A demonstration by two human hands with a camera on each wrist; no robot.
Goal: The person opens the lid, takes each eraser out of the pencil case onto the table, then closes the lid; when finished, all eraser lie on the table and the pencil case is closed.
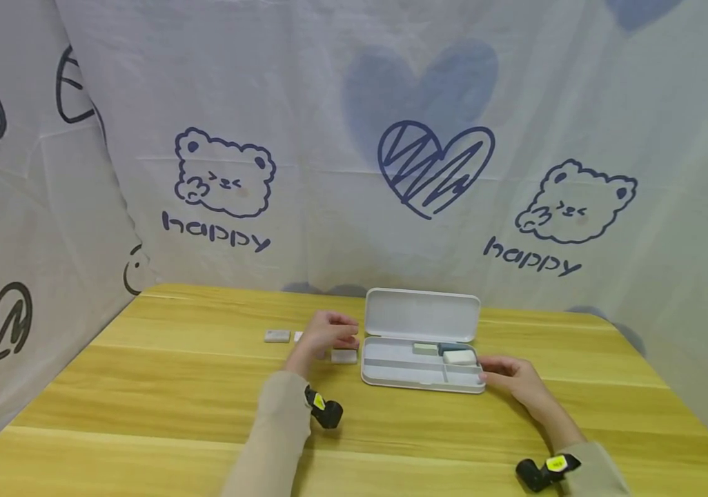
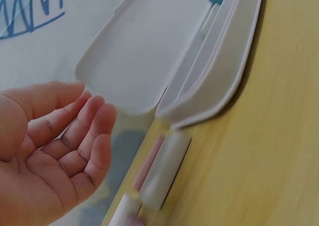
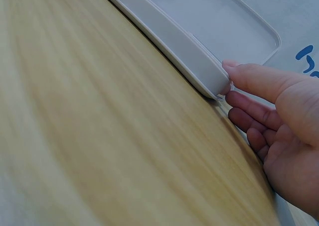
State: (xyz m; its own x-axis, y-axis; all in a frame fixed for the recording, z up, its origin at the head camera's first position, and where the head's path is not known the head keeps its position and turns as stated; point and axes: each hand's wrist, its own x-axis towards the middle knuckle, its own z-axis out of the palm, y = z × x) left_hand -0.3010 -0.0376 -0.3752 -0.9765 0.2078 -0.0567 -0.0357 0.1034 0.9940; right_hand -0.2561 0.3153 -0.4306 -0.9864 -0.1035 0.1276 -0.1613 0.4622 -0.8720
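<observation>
A white pencil case lies with its lid raised. Inside, at the right of its back compartment, sit a pale green block, a dark grey-blue one and a white one, all eraser-like. My left hand hovers left of the case, fingers loosely curled; in the left wrist view its palm holds nothing. Below it is a white eraser-like block, beside a pinkish strip in the left wrist view. My right hand grips the case's right end, thumb at the rim.
Left of my left hand lie a grey-white block and a white block, the latter partly hidden by the hand. A wood-grain table carries everything. Behind it hangs a printed cloth, close to the raised lid.
</observation>
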